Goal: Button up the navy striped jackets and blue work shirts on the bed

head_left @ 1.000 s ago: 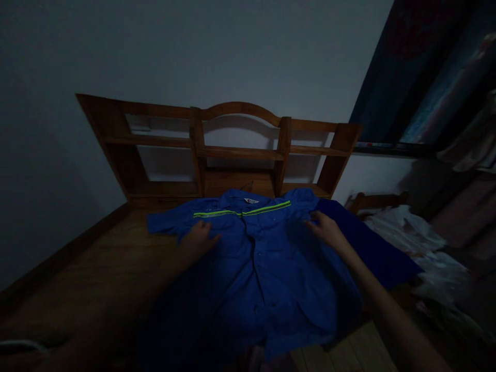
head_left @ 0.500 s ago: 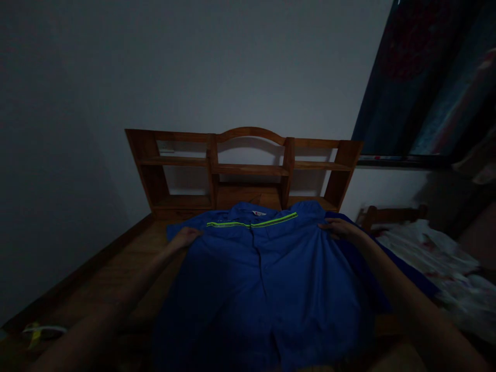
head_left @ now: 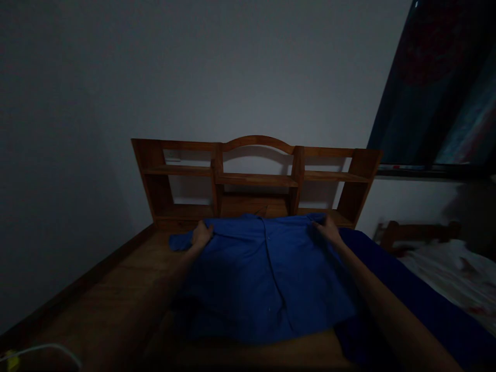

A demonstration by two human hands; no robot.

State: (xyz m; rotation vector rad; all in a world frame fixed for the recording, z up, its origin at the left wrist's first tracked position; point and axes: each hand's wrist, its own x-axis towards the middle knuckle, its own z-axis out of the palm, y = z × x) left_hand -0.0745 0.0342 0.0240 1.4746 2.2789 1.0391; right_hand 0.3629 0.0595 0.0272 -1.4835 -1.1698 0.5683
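Observation:
A blue short-sleeved shirt (head_left: 263,279) lies on a bare wooden bed platform (head_left: 116,294), its button line running down the middle. The shirt is folded over, so the green stripe and collar are hidden. My left hand (head_left: 201,234) grips the shirt's far left edge, fingers closed on the cloth. At the far right edge, my right hand (head_left: 327,231) holds the fabric the same way. Both hands are close to the headboard.
A wooden headboard with open shelves (head_left: 256,178) stands against the grey wall. A darker blue cloth (head_left: 411,310) lies to the right of the shirt. White bedding (head_left: 457,279) is at the far right. A white cable (head_left: 34,352) lies at the lower left.
Both hands moved toward the headboard. The shirt is now folded over on itself, and its green stripe and collar label are no longer visible. The view has shifted too.

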